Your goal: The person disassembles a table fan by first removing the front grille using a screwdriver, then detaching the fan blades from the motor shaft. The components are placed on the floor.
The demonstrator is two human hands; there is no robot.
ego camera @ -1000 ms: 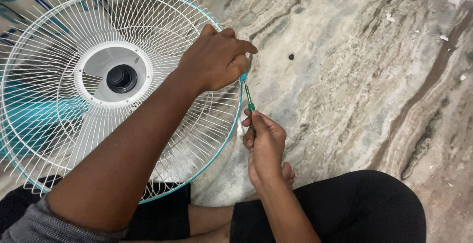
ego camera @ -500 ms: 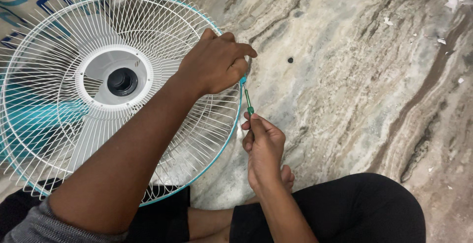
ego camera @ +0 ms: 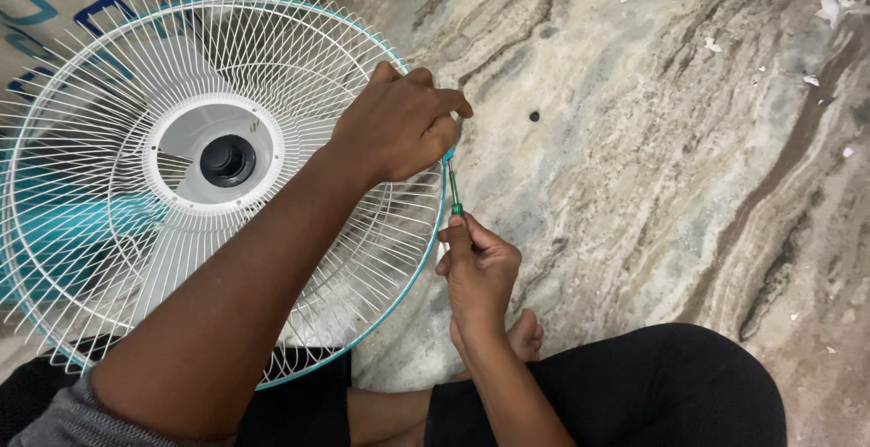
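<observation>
From the head view, a white wire fan guard (ego camera: 181, 184) with a teal rim is lying tilted across the person's lap and the marbled stone floor (ego camera: 652, 184), filling the left half of the picture. The left hand (ego camera: 399, 125) is clenching the guard's right edge, its forearm crossing over the wires and hiding part of the cage beneath. The right hand (ego camera: 476, 270) is gripping a green screwdriver (ego camera: 454, 189), whose shaft is pointing up to the rim just under the left hand's fingers; the tip itself is hidden there. A black hub (ego camera: 227, 159) is sitting at the guard's centre, with a teal blade (ego camera: 63, 230) showing behind the wires. The person's dark-clothed knee (ego camera: 652, 384) is closing off the lower right. A small dark speck (ego camera: 534, 116) is lying on the floor near the hands, white scraps (ego camera: 829, 3) well apart at the upper right, and open floor is stretching between them.
</observation>
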